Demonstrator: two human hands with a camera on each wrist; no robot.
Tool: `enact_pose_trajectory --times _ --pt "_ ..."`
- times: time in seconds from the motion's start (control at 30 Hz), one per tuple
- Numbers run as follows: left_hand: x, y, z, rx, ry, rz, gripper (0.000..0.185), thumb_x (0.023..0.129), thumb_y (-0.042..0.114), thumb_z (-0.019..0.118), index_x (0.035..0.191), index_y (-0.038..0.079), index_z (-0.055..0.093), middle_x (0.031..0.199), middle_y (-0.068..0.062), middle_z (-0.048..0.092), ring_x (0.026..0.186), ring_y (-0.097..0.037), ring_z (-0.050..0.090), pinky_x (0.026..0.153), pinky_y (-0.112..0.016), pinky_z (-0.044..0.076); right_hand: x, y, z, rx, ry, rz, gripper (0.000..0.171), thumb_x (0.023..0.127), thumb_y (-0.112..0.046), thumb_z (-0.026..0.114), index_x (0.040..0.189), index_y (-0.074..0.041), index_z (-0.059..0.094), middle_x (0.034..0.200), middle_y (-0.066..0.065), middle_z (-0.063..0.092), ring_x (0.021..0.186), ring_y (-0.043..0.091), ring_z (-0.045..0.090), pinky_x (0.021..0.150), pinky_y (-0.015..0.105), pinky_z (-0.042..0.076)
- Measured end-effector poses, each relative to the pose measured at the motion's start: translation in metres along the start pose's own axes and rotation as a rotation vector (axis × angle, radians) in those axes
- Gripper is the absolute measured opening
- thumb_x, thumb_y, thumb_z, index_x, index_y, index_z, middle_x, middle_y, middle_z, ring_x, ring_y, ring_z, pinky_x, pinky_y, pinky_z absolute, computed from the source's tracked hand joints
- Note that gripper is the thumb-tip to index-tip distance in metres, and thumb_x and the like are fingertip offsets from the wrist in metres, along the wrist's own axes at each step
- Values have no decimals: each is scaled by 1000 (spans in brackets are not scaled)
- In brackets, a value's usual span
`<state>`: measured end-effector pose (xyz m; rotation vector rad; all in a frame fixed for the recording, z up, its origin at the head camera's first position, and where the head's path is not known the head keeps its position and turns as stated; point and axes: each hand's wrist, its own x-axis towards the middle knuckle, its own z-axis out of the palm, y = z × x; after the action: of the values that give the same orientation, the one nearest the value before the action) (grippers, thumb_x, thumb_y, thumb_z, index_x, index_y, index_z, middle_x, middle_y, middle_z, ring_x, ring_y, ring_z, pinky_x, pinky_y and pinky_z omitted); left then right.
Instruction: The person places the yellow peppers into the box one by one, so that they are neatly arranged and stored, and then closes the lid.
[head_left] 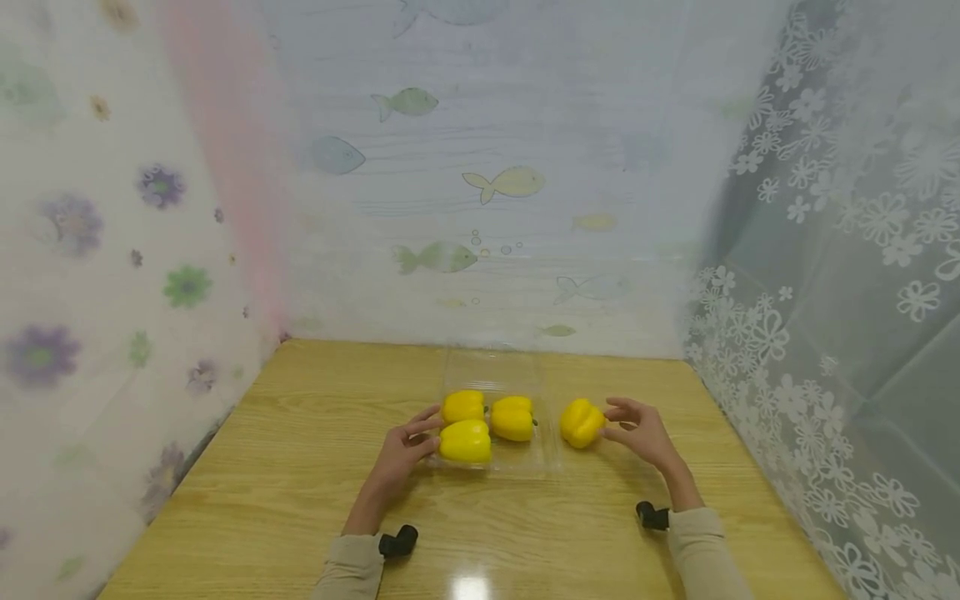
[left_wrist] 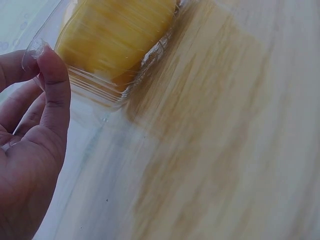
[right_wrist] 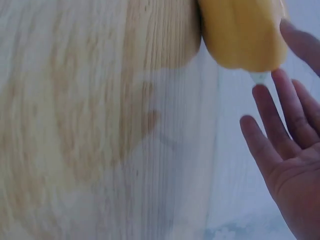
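Glossy wood-grain table spreads beneath us, walled by floral and fish-print curtains. Our left hand pinches the rim of a clear plastic tray holding three smooth yellow bell peppers. Just right of it, our right hand, fingers spread loosely, touches a fourth yellow pepper on the table.

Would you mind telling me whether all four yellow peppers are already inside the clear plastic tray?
No, three peppers sit in the clear tray, while the fourth pepper lies outside it on the table by the right hand.
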<state>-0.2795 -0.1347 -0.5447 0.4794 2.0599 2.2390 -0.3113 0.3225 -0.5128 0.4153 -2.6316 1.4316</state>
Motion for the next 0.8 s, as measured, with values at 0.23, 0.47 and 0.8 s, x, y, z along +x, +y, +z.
enact_pose_trajectory --times 0.23,0.47,0.8 --pt "-1 -1 0 2 -2 4 39 99 8 66 134 -9 61 161 -15 38 108 -10 66 77 -20 54 -5 -5 -1 56 -87 7 65 88 -12 81 143 7 52 115 25 70 103 35 68 90 40 57" --pt "-1 -2 0 20 3 -5 39 99 10 67 133 -8 62 162 -14 38 111 -12 66 77 -19 53 -5 -10 3 21 -71 -8 74 87 -13 82 149 3 45 146 33 46 121 51 52 98 58 50" --pt "0 1 1 6 -4 -3 39 98 8 67 133 -9 61 161 -14 38 114 -14 65 79 -20 54 7 -13 17 67 -200 24 86 93 -18 76 161 -4 25 163 30 20 143 56 30 112 66 32"
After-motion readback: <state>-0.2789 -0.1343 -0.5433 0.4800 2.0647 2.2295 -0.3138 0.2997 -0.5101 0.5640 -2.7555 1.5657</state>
